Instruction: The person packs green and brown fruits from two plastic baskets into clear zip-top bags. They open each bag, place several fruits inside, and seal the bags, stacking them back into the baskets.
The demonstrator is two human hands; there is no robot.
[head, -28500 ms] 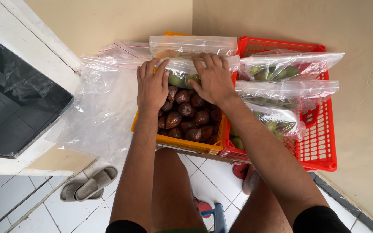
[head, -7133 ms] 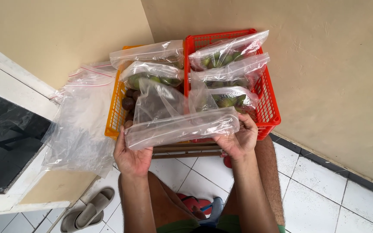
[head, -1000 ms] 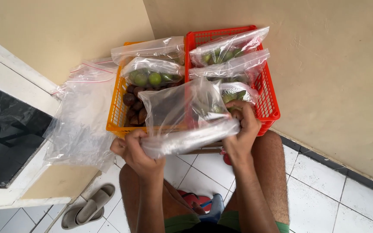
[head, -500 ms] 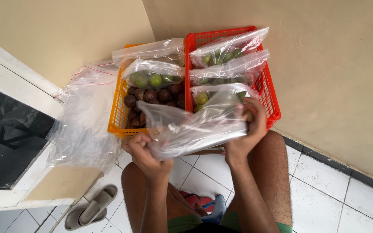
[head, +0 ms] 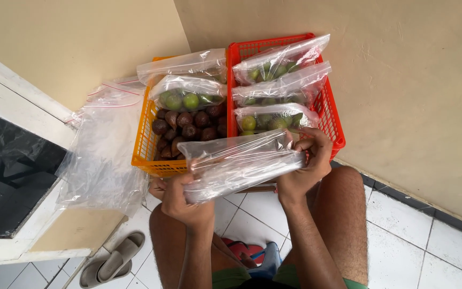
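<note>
While both hands are busy up front, the thing to look at is the empty clear zip bag (head: 241,163) held between them. Its long axis runs roughly left to right across the view, tilted a bit so the right end sits higher and farther away than the left end. It hangs in the air just in front of the two baskets, above the person's knees.

Left hand (head: 180,200) is clamped on the lower left end of the bag, fingers curled around the plastic. Right hand (head: 306,163) grips the upper right end, thumb on top and fingers wrapped under. So the hands are apart, one at each end, both closed on the bag.

Behind it, the orange basket (head: 148,155) holds loose dark brown fruit (head: 188,126) with two bags on top, one with green fruit (head: 185,99) in it. Right beside it and touching, the red basket (head: 330,115) carries three filled bags of green fruit (head: 274,120) stacked across it.

Off to the left, a pile of spare clear bags (head: 100,155) is draped over a white ledge (head: 12,101). A pair of grey sandals (head: 110,262) sits on the white tile floor (head: 418,251).
</note>
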